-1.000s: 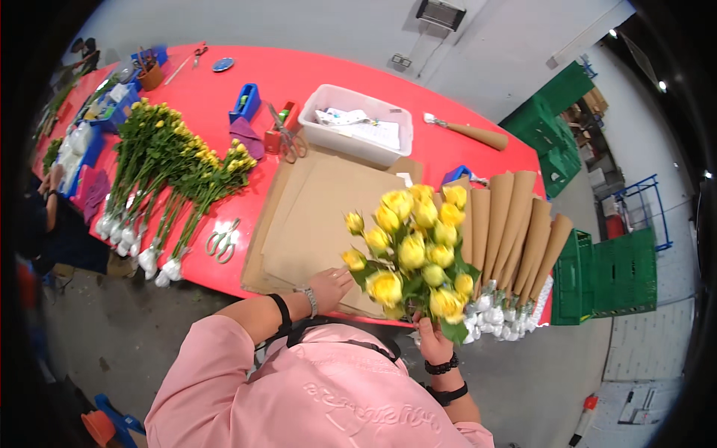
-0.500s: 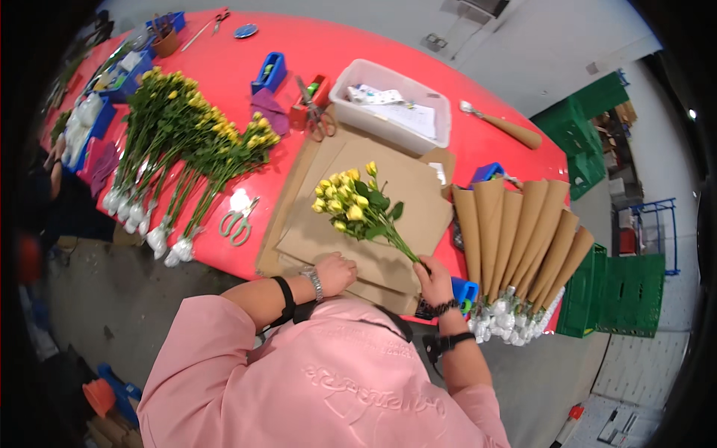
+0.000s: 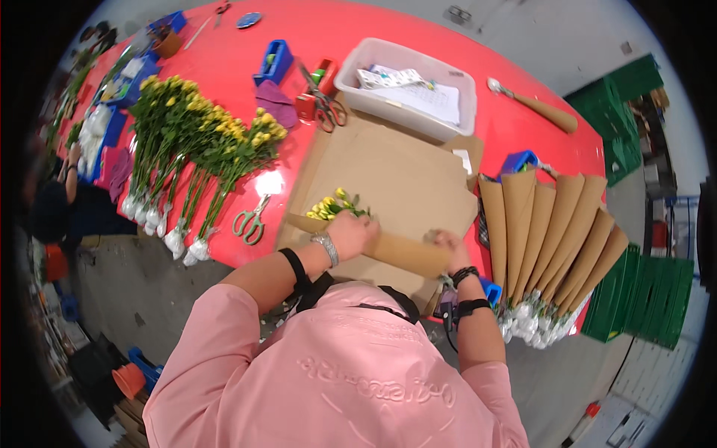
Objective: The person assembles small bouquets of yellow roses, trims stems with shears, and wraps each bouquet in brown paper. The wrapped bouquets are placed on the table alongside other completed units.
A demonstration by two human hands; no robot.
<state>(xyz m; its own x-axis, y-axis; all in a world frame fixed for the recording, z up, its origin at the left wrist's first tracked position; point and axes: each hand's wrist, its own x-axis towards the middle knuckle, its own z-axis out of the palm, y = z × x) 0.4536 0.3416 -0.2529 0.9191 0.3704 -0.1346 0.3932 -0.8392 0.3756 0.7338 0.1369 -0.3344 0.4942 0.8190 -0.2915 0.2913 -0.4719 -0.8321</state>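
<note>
A bunch of yellow roses [image 3: 326, 208] lies low over the stack of brown paper, its lower part wrapped in a sheet of brown wrapping paper [image 3: 407, 254]. My left hand [image 3: 351, 234] is closed on the wrap just below the blooms. At the stem end, my right hand [image 3: 452, 252] grips the paper's edge, its fingers bent. The stems are hidden inside the paper. Under both hands spreads the stack of flat brown paper sheets [image 3: 388, 168].
To the left lie yellow rose bunches [image 3: 198, 138] with white-wrapped stem ends, beside green-handled scissors [image 3: 252, 222]. Behind the paper stand a white plastic bin [image 3: 407, 112] and red-handled scissors [image 3: 328, 108]. Several brown paper cones [image 3: 549, 231] line the right. Another person's hand [image 3: 73, 155] shows far left.
The roses, held up in my right hand before, are now lower and wrapped in brown paper. My left hand has moved right and up onto the wrap. The view has shifted slightly.
</note>
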